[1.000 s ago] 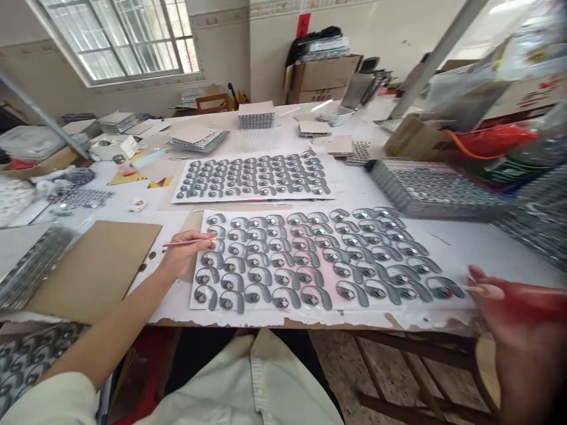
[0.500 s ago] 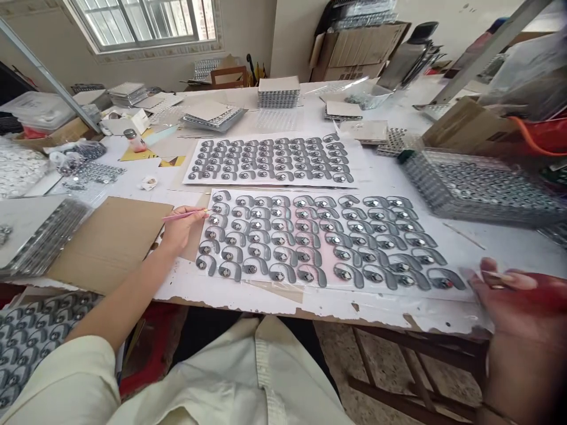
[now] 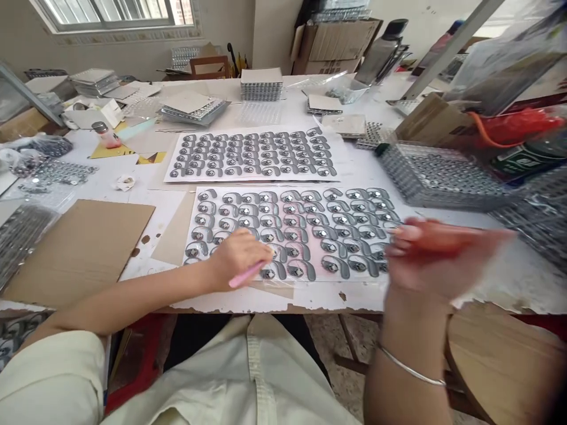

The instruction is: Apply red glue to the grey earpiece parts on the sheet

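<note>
A white sheet point(image 3: 316, 254) lies before me, carrying rows of grey hook-shaped pieces point(image 3: 297, 268) set with shiny round stones; part of it is stained pink. Over its lower left part is my left hand point(image 3: 241, 257), fingers closed around a slim pink stick-like tool point(image 3: 245, 275). Above the sheet's right end, my right hand point(image 3: 419, 265) is closed on a red see-through squeeze bottle point(image 3: 447, 239), blurred by motion. A thin tip from it points left over the pieces. My right hand hides the sheet's right end.
A second sheet of similar pieces point(image 3: 248, 154) lies behind the first. Brown cardboard point(image 3: 84, 248) is at left, a small capped bottle point(image 3: 106, 134) beyond it. Clear trays of stones point(image 3: 443, 177) stand at right. Stacked cards point(image 3: 261, 85) are at the back. A wooden stool point(image 3: 509, 360) is below right.
My left hand has moved right and nearer to me, from the sheet's left edge to over its lower part. My right hand has come left and up over the sheet with the red bottle.
</note>
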Tool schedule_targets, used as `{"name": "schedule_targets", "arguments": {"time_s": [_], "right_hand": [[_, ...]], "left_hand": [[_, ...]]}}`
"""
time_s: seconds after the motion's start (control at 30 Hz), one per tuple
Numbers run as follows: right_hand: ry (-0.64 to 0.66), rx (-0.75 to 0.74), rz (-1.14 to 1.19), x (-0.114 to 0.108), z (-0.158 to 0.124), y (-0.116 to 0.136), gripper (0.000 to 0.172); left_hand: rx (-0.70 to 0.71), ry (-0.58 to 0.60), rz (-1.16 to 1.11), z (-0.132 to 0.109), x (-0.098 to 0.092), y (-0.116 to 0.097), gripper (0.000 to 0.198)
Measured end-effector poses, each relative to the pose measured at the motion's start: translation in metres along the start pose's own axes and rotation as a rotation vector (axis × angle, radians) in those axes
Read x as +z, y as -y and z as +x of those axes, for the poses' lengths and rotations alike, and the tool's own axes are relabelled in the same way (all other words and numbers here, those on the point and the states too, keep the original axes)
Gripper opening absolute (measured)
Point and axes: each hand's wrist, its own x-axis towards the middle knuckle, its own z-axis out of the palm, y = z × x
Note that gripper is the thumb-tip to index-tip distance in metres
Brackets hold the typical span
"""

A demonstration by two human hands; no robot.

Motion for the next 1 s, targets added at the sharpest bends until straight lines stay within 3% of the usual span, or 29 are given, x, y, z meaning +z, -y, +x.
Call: {"name": "schedule_targets", "arguments": {"time_s": [0.07, 0.1, 0.2, 0.3, 0.43, 0.53, 0.77, 1.0], "right_hand": [[0.093, 0.082, 0.003, 0.041, -0.022, -0.020, 0.050], [0.161, 0.103, -0.019, 0.054, -0.032, -0.029, 0.039], [0.344, 0.128, -0.090, 0.074, -0.054, -0.048, 0.033], [0.332, -0.004, -0.217, 0.078, -0.071, -0.059, 0.034], [0.252, -0.306, -0.382, 0.077, -0.085, -0.066, 0.031], [0.260, -0.477, -0.443, 0.073, -0.090, -0.069, 0.026], [0.403, -0.594, -0.599, 0.070, -0.092, -0.070, 0.019], [0.517, -0.685, -0.644, 0.073, -0.092, -0.072, 0.013]], "left_hand": [[0.124, 0.033, 0.104, 0.001, 0.011, -0.003, 0.005], [0.157, 0.041, 0.149, -0.001, 0.013, -0.004, 0.006], [0.185, 0.043, 0.223, -0.010, 0.012, -0.008, 0.007], [0.185, 0.058, 0.252, -0.016, 0.009, -0.010, 0.004], [0.169, 0.072, 0.278, -0.017, 0.011, -0.010, 0.007], [0.153, 0.074, 0.297, -0.017, 0.012, -0.010, 0.007], [0.160, 0.118, 0.362, -0.018, 0.016, -0.012, 0.023], [0.190, 0.127, 0.391, -0.020, 0.020, -0.015, 0.025]]}}
